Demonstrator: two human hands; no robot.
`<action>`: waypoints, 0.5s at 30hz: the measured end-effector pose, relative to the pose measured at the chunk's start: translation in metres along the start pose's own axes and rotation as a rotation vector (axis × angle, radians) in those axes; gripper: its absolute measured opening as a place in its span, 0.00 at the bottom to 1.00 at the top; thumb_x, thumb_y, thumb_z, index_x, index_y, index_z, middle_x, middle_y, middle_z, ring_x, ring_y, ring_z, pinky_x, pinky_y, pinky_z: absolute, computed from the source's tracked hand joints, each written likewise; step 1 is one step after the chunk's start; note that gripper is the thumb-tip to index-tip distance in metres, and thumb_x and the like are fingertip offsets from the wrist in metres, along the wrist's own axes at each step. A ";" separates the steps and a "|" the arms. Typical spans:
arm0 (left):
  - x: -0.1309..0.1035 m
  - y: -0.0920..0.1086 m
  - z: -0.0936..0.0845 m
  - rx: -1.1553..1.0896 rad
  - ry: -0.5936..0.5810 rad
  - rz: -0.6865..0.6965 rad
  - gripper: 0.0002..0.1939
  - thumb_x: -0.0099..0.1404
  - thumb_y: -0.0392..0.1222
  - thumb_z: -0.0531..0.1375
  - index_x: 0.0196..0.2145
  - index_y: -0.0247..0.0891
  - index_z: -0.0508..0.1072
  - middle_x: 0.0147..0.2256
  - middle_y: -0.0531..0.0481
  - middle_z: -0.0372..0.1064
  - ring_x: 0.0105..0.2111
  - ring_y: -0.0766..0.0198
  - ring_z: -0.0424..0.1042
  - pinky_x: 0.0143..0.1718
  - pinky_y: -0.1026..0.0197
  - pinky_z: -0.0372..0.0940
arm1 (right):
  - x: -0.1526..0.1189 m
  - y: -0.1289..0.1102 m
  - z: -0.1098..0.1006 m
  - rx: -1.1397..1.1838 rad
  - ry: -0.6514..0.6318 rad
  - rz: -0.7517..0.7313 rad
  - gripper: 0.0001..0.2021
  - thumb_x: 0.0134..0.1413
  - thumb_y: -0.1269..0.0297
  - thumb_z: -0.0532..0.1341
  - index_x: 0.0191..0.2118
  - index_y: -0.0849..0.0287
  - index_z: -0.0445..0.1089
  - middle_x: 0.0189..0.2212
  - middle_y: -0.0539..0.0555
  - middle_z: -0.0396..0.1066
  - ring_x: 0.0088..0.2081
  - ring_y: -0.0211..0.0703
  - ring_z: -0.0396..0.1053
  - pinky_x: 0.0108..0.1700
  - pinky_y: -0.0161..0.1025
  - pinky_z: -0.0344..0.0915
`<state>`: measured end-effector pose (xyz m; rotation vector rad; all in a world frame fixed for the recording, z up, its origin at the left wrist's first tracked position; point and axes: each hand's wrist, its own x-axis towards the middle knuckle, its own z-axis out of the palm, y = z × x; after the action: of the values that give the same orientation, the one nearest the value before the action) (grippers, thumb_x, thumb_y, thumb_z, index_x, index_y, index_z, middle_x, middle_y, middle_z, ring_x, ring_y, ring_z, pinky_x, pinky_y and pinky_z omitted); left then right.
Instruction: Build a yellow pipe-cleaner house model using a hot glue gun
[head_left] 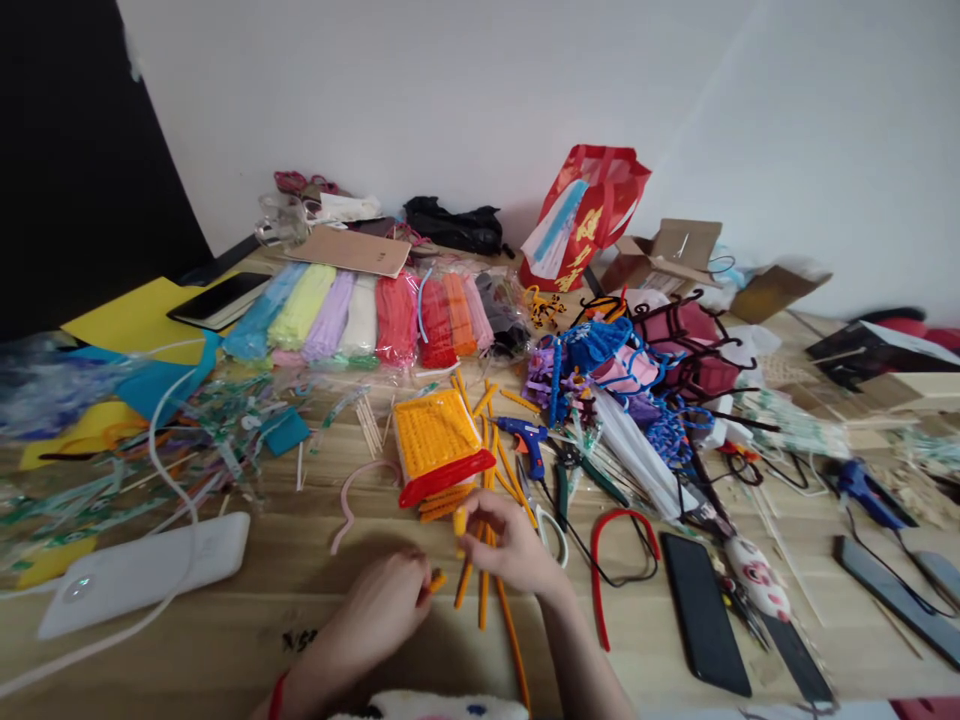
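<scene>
Low over the front of the table, my left hand (396,592) is closed, with the short end of an orange-yellow pipe cleaner (438,580) sticking out of its fingers. My right hand (504,545) pinches another short orange-yellow piece of pipe cleaner (460,522) between thumb and fingers. Several long pipe cleaners (482,600) of that colour lie under and beside the right hand. Just beyond both hands sits a plastic pack of orange-yellow pipe cleaners (437,440) with a red edge. Whether the two held pieces join is not visible.
A blue glue gun (527,440), pliers (600,478) and scissors (551,530) lie right of the pack. A black phone (703,610) and red pipe cleaner (598,570) are nearer. A white power bank (150,570) with a cable lies left. Coloured bundles (322,315) line the back.
</scene>
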<state>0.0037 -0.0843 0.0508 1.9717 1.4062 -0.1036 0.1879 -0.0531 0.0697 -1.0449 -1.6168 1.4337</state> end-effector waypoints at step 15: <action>-0.009 -0.016 -0.048 -0.693 0.606 0.079 0.18 0.67 0.54 0.50 0.46 0.41 0.69 0.61 0.43 0.58 0.62 0.54 0.57 0.57 0.54 0.61 | 0.055 0.027 -0.021 0.443 0.525 0.103 0.08 0.50 0.60 0.56 0.35 0.53 0.69 0.44 0.54 0.75 0.45 0.50 0.72 0.44 0.44 0.67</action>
<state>-0.0294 -0.0612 0.0832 1.5018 1.4419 0.9610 0.1870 0.0073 0.0453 -1.1252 -0.8378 1.3517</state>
